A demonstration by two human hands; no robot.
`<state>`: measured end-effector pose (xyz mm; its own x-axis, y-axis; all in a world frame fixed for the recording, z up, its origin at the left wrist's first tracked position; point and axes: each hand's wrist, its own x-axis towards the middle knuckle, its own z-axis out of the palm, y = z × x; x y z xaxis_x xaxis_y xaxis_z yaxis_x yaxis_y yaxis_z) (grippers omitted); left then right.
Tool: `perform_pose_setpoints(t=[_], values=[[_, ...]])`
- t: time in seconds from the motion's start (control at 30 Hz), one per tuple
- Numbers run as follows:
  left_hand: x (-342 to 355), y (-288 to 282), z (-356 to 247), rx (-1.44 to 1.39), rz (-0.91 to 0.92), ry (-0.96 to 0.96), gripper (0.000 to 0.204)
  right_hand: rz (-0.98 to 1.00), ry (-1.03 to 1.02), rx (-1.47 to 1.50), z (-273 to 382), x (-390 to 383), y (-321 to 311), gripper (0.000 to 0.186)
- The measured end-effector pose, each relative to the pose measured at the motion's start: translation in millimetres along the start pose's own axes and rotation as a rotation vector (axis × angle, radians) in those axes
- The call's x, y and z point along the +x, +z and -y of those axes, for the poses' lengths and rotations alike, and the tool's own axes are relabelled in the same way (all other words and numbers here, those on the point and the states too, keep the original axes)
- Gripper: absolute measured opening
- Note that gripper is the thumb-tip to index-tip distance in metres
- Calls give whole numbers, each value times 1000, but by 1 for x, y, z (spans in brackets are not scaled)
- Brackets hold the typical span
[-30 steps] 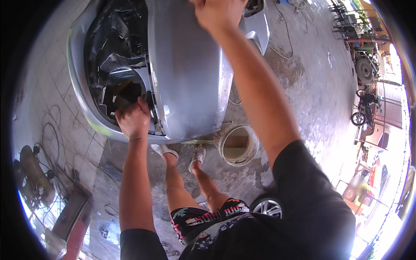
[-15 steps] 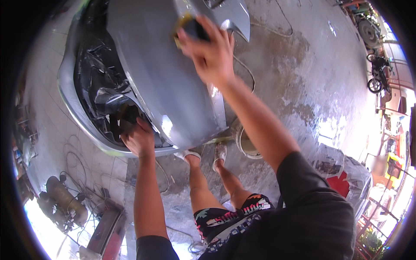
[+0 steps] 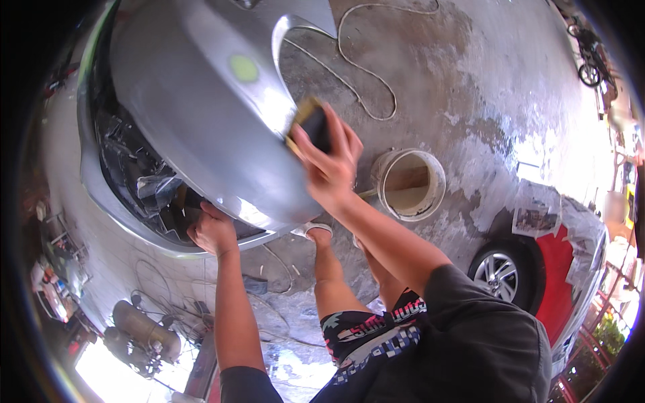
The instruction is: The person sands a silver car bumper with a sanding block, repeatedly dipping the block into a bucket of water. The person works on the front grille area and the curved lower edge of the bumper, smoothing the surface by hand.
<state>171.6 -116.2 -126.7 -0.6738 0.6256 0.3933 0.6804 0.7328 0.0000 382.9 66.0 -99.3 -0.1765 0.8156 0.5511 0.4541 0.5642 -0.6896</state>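
My right hand (image 3: 330, 158) is closed round a black sanding block (image 3: 316, 129) with a yellowish face, pressed to the right edge of a grey car bumper (image 3: 195, 101). Its outline is slightly smeared by motion. My left hand (image 3: 213, 230) is closed over the near rim of the dark opening in the bumper. Those fingertips are partly hidden inside the opening. Behind the rim, black and clear plastic parts (image 3: 144, 181) show. A pale green patch (image 3: 243, 68) marks the grey surface, up and left of the block.
A white bucket (image 3: 410, 185) with murky liquid stands right of the bumper, near my feet. A pale hose (image 3: 393, 87) curls over the stained concrete floor. A red car (image 3: 556, 289), partly covered with paper, is at right. An air compressor (image 3: 144, 332) stands lower left.
My right hand has moved the sanding block down and toward me along the bumper. The view has shifted, showing more of the bucket and red car. My left hand keeps its hold.
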Motion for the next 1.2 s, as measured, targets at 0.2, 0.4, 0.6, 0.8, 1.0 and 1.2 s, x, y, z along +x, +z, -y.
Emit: perform_pose_setpoints(t=[0.2,0.4,0.6,0.8,1.0,1.2], values=[[-3,10,-1,77,78,-41,63,-245,282,9,81,139,79,22],[0,-6,-6,38,142,-108,67,-310,482,-169,21,-47,-4,27],[2,-2,-1,71,119,-65,67,-334,800,-99,62,-35,11,30],[3,5,-3,86,284,4,55,-250,498,4,92,119,66,14],[13,-13,32,49,413,220,36,-313,714,-167,56,-53,6,24],[6,0,32,-9,280,296,35,-425,1044,-193,86,-16,12,18]])
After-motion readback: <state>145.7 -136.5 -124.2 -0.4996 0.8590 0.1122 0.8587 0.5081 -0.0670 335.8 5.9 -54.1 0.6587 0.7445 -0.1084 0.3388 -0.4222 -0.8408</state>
